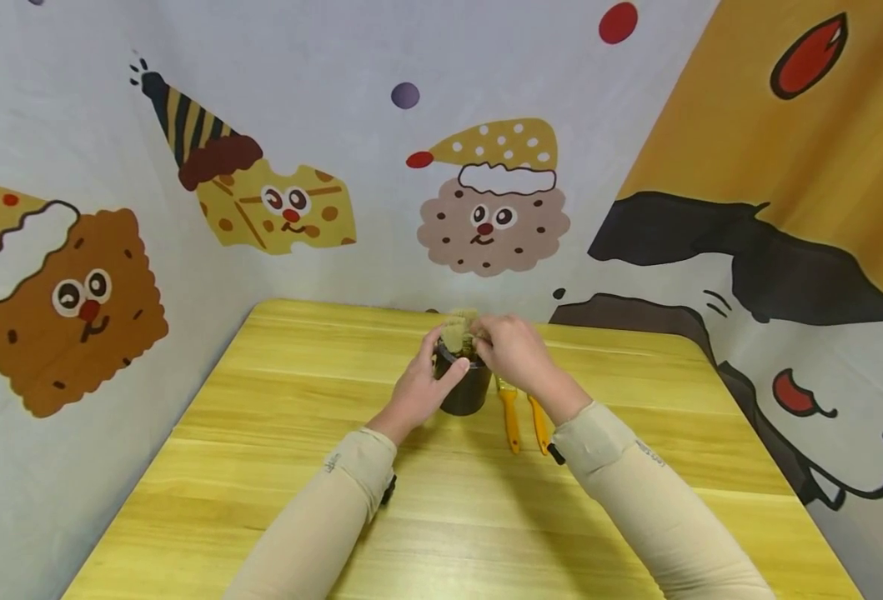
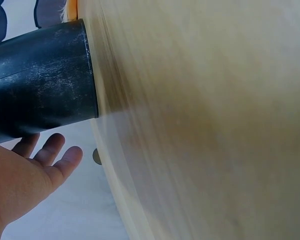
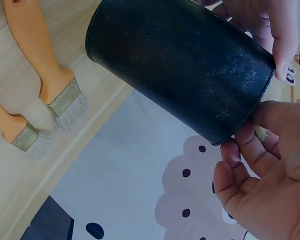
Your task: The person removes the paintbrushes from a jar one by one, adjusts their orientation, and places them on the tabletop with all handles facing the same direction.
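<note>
A black cylindrical pot stands on the table, with a yellow-green plant-like thing showing above its rim. My left hand grips the pot near the top, thumb on the near side. My right hand is at the opposite side of the rim. In the right wrist view, its curled fingers and thumb pinch at the opening, where pale, bristly bits show between them. The pot's smooth wall and base fill the upper left of the left wrist view. The pot's inside is hidden.
Two flat brushes with orange handles lie just right of the pot: one brush and, beside it under the right forearm, another brush. The wooden table ends close behind the pot at a cartoon-printed cloth.
</note>
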Motion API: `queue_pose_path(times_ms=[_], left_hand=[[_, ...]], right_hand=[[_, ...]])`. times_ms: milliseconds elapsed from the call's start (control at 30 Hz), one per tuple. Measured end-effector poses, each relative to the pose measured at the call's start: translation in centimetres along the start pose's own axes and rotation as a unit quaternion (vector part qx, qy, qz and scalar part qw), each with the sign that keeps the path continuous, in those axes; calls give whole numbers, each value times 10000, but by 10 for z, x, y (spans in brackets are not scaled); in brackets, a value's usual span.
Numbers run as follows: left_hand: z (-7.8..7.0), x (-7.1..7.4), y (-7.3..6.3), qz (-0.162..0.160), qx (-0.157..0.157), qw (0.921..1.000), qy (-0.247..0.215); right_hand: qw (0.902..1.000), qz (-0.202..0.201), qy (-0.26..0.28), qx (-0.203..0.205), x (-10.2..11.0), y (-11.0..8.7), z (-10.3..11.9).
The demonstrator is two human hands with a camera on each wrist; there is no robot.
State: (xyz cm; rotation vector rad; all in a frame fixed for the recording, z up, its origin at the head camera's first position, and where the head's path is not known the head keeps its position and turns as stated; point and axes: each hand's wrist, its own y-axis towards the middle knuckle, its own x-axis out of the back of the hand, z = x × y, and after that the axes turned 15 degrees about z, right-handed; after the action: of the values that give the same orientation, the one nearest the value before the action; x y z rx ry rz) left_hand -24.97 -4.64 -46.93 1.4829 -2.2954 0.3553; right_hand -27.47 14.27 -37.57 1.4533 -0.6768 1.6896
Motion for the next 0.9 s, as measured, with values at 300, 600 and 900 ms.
queue_pose_path(times_ms=[300,600,900], left_hand=[[-2,0,-1,11,33,10000,-15],[-3,0,-3,8,57,10000,39],[-3,0,-1,-38,-15,9999,95]], right_hand=[[9985,309,158,-422,0,-2,0],[9976,282,332,-530,-2,-1,-4],[9946,-21,817,-633,4,-2,-12]])
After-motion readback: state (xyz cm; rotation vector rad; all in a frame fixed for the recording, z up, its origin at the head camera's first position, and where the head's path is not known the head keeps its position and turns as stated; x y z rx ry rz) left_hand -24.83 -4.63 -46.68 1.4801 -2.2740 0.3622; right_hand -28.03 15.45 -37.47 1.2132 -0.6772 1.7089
